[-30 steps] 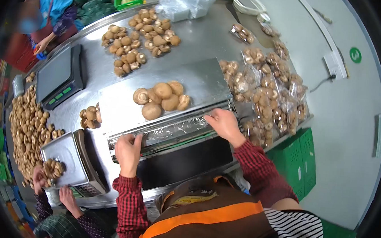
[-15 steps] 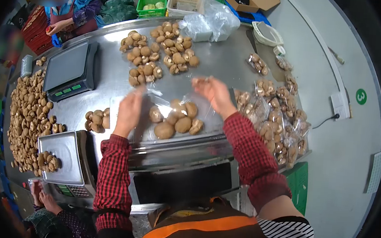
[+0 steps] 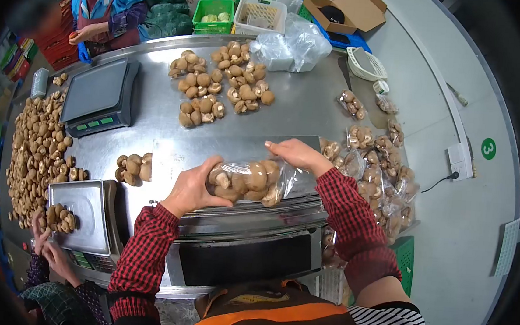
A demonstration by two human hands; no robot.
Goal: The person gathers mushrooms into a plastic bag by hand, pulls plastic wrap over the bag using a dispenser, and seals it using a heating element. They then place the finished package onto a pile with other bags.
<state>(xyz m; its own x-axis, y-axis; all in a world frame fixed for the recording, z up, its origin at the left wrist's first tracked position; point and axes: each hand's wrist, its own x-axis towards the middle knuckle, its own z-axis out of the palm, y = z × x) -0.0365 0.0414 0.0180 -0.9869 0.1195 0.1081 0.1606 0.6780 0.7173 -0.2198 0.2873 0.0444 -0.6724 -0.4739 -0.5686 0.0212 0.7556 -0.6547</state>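
A bundle of brown mushrooms (image 3: 246,180) wrapped in clear plastic film is held above the front edge of the steel table. My left hand (image 3: 196,185) is closed around its left end, thumb below and fingers above. At the upper right of the bundle, my right hand (image 3: 297,154) has its fingers drawn together on the clear film (image 3: 290,176), which stretches from the bundle's right end. Part of the grip is hidden. Under the bundle lies a flat metal plate (image 3: 176,147) of the wrapping station.
Loose mushroom groups (image 3: 202,84) lie at the back, and another (image 3: 132,168) sits left. Wrapped packs (image 3: 388,166) pile up at right. Scales (image 3: 97,98) and a big mushroom heap (image 3: 35,151) stand left. A co-worker's hands (image 3: 51,250) are at lower left; another person (image 3: 110,10) is behind.
The film has gone from spread open around the mushrooms to wrapped about them. The bundle is now raised, with my left hand moved down onto its left end and my right hand lower.
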